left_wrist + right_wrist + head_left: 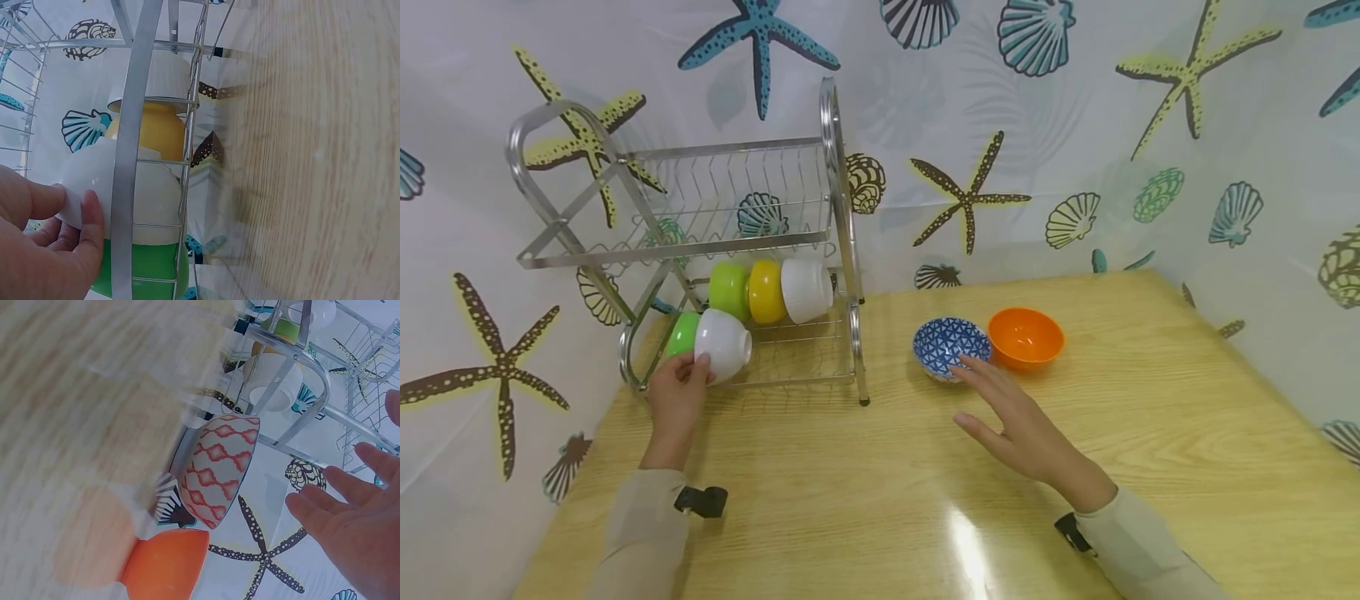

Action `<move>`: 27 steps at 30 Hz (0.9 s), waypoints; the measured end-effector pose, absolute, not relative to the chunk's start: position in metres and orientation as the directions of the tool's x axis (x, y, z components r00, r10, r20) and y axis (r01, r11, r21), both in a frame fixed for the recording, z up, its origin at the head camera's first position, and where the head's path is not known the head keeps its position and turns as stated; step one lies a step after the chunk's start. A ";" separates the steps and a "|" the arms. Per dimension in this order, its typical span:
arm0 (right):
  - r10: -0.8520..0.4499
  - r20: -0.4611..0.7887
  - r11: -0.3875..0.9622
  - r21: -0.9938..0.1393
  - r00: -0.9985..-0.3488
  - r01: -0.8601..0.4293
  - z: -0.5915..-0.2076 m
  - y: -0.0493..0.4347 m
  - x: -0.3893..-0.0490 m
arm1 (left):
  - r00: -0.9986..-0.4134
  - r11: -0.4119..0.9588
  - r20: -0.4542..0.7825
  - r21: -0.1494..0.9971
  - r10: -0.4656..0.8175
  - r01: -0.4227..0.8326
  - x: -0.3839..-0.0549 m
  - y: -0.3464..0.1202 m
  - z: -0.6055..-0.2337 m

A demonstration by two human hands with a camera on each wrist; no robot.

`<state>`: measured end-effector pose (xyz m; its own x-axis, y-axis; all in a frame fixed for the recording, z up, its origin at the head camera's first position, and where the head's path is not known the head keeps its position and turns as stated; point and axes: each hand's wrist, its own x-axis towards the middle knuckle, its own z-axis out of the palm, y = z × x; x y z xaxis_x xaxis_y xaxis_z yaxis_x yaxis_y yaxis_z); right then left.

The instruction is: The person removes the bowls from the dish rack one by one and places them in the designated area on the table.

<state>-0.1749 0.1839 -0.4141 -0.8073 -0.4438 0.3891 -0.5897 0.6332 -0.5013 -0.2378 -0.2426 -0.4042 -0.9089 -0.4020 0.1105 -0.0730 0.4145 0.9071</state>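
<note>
My left hand [676,400] pinches the rim of a white bowl [722,346] at the front left of the rack's lower tier. The bowl stands on its side, its foot facing right, next to a green bowl [682,333]. In the left wrist view, thumb and fingertips meet at the white bowl's rim [75,209], behind a rack bar. My right hand [1018,429] hovers with fingers spread near a patterned bowl [942,340], blue and white inside. The right wrist view shows its red-patterned outside [219,465] and the hand apart from it.
The two-tier metal dish rack [730,243] stands at the back left of the wooden table [850,467]. Behind in its lower tier are a lime bowl [727,290], a yellow bowl [767,292] and another white bowl [807,289]. An orange bowl [1026,337] sits beside the patterned one.
</note>
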 end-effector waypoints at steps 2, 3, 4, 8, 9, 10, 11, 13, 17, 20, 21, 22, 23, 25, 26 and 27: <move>-0.445 0.386 0.635 -0.501 -0.808 -0.588 -0.414 0.184 -0.175 | -0.911 0.411 0.108 0.909 -0.399 -0.072 -0.237 -0.242 -0.403; -0.445 0.385 0.635 -0.501 -0.809 -0.588 -0.413 0.184 -0.175 | -0.911 0.409 0.102 0.909 -0.399 -0.078 -0.237 -0.241 -0.402; -0.445 0.384 0.635 -0.501 -0.809 -0.587 -0.413 0.184 -0.174 | -0.914 0.401 0.086 0.912 -0.396 -0.088 -0.236 -0.240 -0.401; -0.451 0.383 0.633 -0.500 -0.806 -0.591 -0.412 0.184 -0.175 | -0.925 0.341 0.033 0.934 -0.379 -0.106 -0.232 -0.235 -0.395; -0.452 0.383 0.632 -0.500 -0.806 -0.592 -0.412 0.185 -0.175 | -0.928 0.330 0.028 0.938 -0.373 -0.105 -0.231 -0.233 -0.394; -0.453 0.382 0.631 -0.501 -0.805 -0.593 -0.412 0.185 -0.175 | -0.931 0.318 0.025 0.943 -0.365 -0.100 -0.230 -0.232 -0.392; -0.453 0.383 0.629 -0.502 -0.805 -0.593 -0.412 0.185 -0.175 | -0.933 0.312 0.032 0.946 -0.359 -0.088 -0.229 -0.230 -0.391; -0.455 0.384 0.626 -0.504 -0.804 -0.595 -0.412 0.185 -0.175 | -0.936 0.307 0.046 0.949 -0.350 -0.068 -0.227 -0.228 -0.389; -0.456 0.378 0.627 -0.506 -0.805 -0.593 -0.414 0.185 -0.176 | -0.935 0.306 0.057 0.950 -0.351 -0.057 -0.224 -0.224 -0.386; -0.458 0.379 0.625 -0.506 -0.804 -0.594 -0.415 0.185 -0.176 | -0.932 0.295 0.056 0.954 -0.358 -0.056 -0.222 -0.223 -0.384; -0.458 0.380 0.625 -0.506 -0.804 -0.595 -0.415 0.185 -0.176 | -0.932 0.289 0.056 0.956 -0.359 -0.054 -0.221 -0.222 -0.383; -0.458 0.383 0.623 -0.506 -0.802 -0.597 -0.415 0.185 -0.176 | -0.932 0.290 0.056 0.956 -0.358 -0.054 -0.220 -0.221 -0.382; -0.458 0.384 0.622 -0.505 -0.801 -0.598 -0.415 0.185 -0.176 | -0.932 0.290 0.056 0.956 -0.357 -0.053 -0.219 -0.221 -0.381; -0.459 0.385 0.623 -0.503 -0.801 -0.599 -0.415 0.185 -0.175 | -0.932 0.278 0.061 0.960 -0.356 -0.043 -0.217 -0.220 -0.380; -0.459 0.382 0.625 -0.502 -0.802 -0.597 -0.415 0.184 -0.175 | -0.933 0.278 0.065 0.960 -0.355 -0.039 -0.216 -0.219 -0.379; -0.460 0.380 0.627 -0.501 -0.803 -0.596 -0.415 0.184 -0.175 | -0.933 0.275 0.066 0.961 -0.354 -0.037 -0.215 -0.218 -0.379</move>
<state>-0.1751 0.1844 -0.4149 -0.8026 -0.4597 0.3802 -0.5965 0.6272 -0.5008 -0.2148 -0.2184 -0.3788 -0.9328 -0.3544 0.0655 -0.0370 0.2749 0.9608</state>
